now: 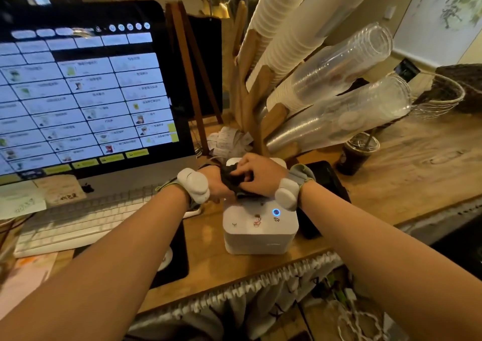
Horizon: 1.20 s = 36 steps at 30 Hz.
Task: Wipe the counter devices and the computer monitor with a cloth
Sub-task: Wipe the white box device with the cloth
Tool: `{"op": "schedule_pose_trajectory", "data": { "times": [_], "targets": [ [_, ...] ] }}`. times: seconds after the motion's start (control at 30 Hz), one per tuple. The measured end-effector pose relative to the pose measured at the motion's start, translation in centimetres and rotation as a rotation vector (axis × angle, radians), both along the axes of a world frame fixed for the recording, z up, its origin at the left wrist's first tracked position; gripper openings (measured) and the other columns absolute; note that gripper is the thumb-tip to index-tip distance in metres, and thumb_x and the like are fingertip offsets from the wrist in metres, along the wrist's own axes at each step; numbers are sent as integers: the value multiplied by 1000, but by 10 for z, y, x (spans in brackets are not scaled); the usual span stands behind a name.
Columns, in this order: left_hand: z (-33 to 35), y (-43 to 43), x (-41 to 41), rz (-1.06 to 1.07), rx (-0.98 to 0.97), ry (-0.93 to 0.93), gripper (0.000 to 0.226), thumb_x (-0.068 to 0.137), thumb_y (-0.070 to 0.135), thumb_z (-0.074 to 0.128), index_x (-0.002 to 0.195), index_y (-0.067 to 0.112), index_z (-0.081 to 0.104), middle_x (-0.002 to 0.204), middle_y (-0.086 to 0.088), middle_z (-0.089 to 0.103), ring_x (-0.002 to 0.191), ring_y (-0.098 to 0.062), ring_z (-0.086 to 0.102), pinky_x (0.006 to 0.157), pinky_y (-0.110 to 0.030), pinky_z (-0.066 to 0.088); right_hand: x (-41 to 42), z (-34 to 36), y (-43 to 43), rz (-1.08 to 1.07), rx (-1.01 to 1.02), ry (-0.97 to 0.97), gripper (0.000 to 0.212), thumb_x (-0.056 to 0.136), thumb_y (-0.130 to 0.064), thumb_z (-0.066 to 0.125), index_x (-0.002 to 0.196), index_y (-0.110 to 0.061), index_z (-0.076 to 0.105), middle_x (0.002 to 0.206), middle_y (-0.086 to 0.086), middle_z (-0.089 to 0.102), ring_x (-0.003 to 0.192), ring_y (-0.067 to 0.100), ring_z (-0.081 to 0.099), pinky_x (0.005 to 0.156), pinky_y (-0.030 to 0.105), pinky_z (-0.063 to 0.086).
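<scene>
Fingers (243, 169) of the right hand (263, 175) curl over a dark cloth (230, 183), pinching it; the left hand (216, 187) grips the same cloth, its fingers mostly hidden. The cloth sits over the rear top of a white box-shaped device (260, 223) on the wooden worktop (391, 173), just right of the lit monitor (78, 93) and keyboard (78, 218)

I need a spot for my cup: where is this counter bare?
The counter is barest right of the iced drink, below the basket. A narrower strip runs in front of the white box, beside the black mat. Crowded: keyboard, cup rack, receipts; left hand and right hand grip the cloth over the box.
</scene>
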<state>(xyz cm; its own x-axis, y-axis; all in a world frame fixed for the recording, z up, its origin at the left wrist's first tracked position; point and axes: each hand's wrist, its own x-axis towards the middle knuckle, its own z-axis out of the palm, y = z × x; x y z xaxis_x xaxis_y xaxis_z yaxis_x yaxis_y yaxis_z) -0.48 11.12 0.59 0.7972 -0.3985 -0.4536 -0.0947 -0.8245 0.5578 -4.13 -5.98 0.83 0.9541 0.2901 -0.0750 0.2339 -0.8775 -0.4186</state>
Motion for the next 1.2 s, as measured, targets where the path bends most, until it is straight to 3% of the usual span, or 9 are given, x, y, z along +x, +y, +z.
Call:
{"op": "schedule_pose_trajectory", "data": {
  "times": [0.17, 0.3, 0.4, 0.53, 0.63, 0.73, 0.87, 0.97, 1.2],
  "targets": [
    [-4, 1, -4, 104, 99, -21, 108, 43, 65, 86, 133, 19, 46, 123, -4, 65, 101, -25, 67, 87, -40, 57, 16, -5, -15, -260, -19, -83, 36, 95, -20, 59, 131, -21, 62, 131, 7, 51, 109, 25, 58, 99, 33, 48],
    [0, 6, -11, 75, -66, -157, 106, 52, 52, 91, 138, 21, 38, 126, 6, 57, 110, -19, 58, 98, -34, 50, 27, -11, 15, -172, 35, -78, 38, 94, -11, 56, 131, -19, 62, 134, 6, 47, 119, 25, 51, 107, 34, 42],
    [2, 13, -10, 10, -72, -142, 118, 43, 56, 89, 143, 25, 33, 128, 4, 58, 115, -23, 59, 100, -41, 51, 11, -4, 17, 14, 55, 9, 36, 91, -15, 61, 125, -24, 66, 125, -3, 49, 111, 16, 53, 97, 26, 46],
    [7, 12, 0, -105, 58, -172, 101, 67, 35, 82, 149, 30, 25, 147, -2, 40, 128, -27, 48, 104, -42, 46, 0, 2, -13, -13, -21, -46, 32, 92, -20, 61, 123, -26, 68, 110, -7, 56, 95, 7, 52, 72, 6, 35],
    [7, -1, 8, -71, 76, -285, 78, 82, 20, 69, 151, 24, 31, 156, -4, 27, 139, -28, 36, 110, -40, 38, 13, -11, -20, -282, -24, -147, 35, 94, -19, 56, 127, -27, 64, 126, 4, 53, 107, 22, 55, 88, 20, 43],
    [7, -14, 13, -47, 12, -410, 60, 92, 11, 58, 148, 20, 40, 157, -2, 29, 143, -26, 31, 115, -39, 32, 11, -13, -2, -251, -59, -142, 37, 95, -19, 54, 131, -23, 60, 131, 6, 47, 115, 26, 52, 101, 30, 43],
    [5, -21, 17, -22, -58, -359, 53, 92, 4, 51, 142, 20, 48, 150, -4, 42, 134, -26, 44, 107, -40, 43, -13, -4, -5, -73, -108, -140, 35, 95, -23, 57, 129, -26, 64, 126, 1, 57, 114, 20, 56, 96, 26, 41],
    [3, -27, 15, -69, -72, -370, 41, 99, 15, 48, 138, 25, 54, 143, -3, 52, 127, -24, 53, 91, -29, 49, -12, -12, -34, -316, -91, -185, 38, 95, -24, 56, 132, -30, 61, 127, 3, 57, 114, 21, 56, 88, 24, 40],
    [11, -39, 13, -211, 80, -428, 36, 95, 13, 52, 127, 24, 65, 138, 2, 57, 123, -22, 54, 101, -34, 44, -23, -17, -22, -323, -79, -160, 41, 96, -20, 54, 136, -29, 55, 132, 0, 50, 119, 21, 51, 101, 30, 43]
  ]
}}
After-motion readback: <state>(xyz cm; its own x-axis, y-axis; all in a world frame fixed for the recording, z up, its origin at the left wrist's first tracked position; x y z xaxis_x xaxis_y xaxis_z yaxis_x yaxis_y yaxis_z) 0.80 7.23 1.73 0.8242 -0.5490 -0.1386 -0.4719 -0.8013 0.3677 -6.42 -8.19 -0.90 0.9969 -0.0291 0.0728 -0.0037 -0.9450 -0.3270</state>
